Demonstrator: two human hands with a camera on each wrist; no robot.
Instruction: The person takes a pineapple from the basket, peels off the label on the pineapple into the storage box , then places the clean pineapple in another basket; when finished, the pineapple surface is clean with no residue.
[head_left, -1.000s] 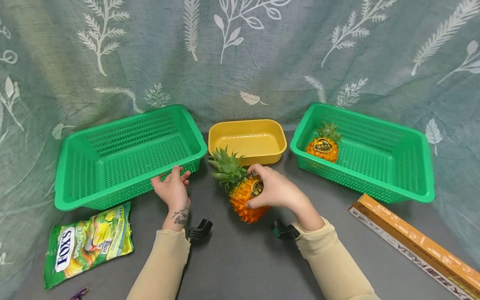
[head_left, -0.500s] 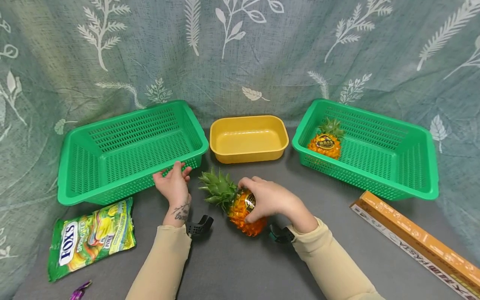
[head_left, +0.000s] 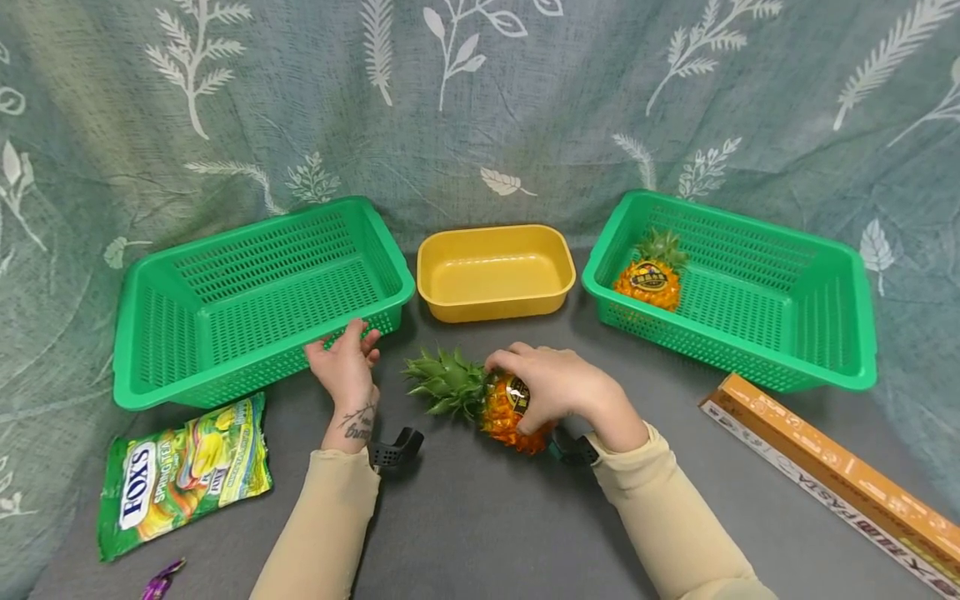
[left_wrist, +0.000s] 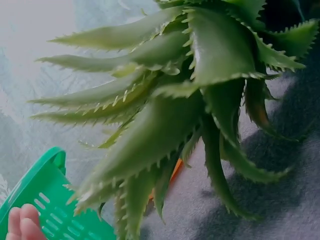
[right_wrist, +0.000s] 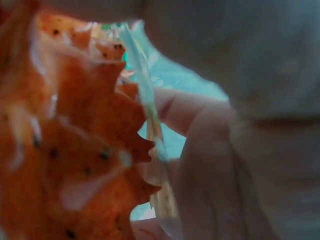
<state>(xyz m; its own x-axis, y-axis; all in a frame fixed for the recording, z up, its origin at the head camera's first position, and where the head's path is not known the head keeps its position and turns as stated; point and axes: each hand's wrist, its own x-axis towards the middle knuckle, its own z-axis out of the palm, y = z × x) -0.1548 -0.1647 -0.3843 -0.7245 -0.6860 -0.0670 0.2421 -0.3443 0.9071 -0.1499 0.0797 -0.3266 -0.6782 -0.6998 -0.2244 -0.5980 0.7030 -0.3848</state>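
Note:
My right hand grips an orange pineapple around its body, thumb on the near side and fingers over the far side. The pineapple lies tilted, its spiky green crown to the left, with clear wrap and a black-and-gold label on the body. In the right wrist view the wrapped orange skin fills the left side, close to the fingers. My left hand is at the front wall of the left green basket, fingers loosely bent near its rim. The crown's leaves loom large in the left wrist view.
A yellow tub stands at the back middle. The right green basket holds a second pineapple. A Fox's candy bag and a purple wrapped candy lie at left, a long orange box at right. A patterned curtain hangs behind.
My right hand first brought the pineapple toward me and down, away from the yellow tub, then slightly right. Its crown now points more to the left. The left hand stays by the basket.

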